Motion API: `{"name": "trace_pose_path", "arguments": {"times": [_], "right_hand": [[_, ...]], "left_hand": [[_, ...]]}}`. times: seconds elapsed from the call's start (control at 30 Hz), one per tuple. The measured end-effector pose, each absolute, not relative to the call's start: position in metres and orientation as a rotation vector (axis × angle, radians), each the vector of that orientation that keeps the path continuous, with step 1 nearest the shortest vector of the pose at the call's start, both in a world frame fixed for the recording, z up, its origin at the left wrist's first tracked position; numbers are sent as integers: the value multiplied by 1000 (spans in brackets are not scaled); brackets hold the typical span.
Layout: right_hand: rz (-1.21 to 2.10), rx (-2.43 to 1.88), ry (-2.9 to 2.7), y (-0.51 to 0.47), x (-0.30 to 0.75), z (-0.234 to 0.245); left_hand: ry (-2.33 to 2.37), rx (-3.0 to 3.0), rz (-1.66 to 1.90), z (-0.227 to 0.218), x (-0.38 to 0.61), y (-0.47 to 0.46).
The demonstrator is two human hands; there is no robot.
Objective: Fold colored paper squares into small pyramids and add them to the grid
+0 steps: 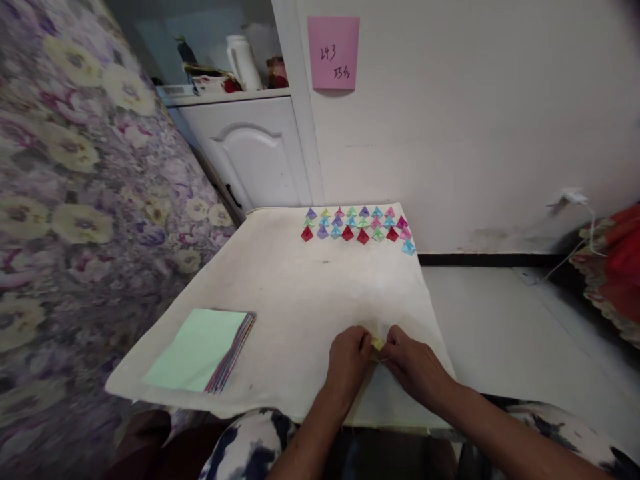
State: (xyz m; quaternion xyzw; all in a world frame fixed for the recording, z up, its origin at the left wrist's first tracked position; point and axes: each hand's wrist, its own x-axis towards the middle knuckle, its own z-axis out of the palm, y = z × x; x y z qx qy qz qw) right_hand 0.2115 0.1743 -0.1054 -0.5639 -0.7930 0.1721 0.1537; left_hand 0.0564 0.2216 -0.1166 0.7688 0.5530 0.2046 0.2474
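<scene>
My left hand (349, 363) and my right hand (415, 365) meet near the front edge of the cloth-covered table (295, 287). Both have their fingers pinched on a small folded yellow paper (377, 343) that shows only as a corner between the fingertips. The paper rests on or just above the cloth. A stack of coloured square paper sheets (203, 350), pale green on top, lies at the front left of the table, well away from my left hand.
Several small folded paper pieces (357, 225) in red, purple, blue, green and pink stand in rows at the table's far edge by the wall. A pink note (333, 52) is stuck on the wall. A floral bedspread (75, 200) fills the left; a white cabinet (250, 150) stands behind.
</scene>
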Motion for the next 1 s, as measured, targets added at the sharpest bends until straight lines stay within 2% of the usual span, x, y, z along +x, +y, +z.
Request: {"name": "trace_pose_path", "arguments": {"times": [1.0], "right_hand": [[492,-1667,-2204,179,205,-124]], "left_hand": [[1523,2116,528,-120,51,225]]}}
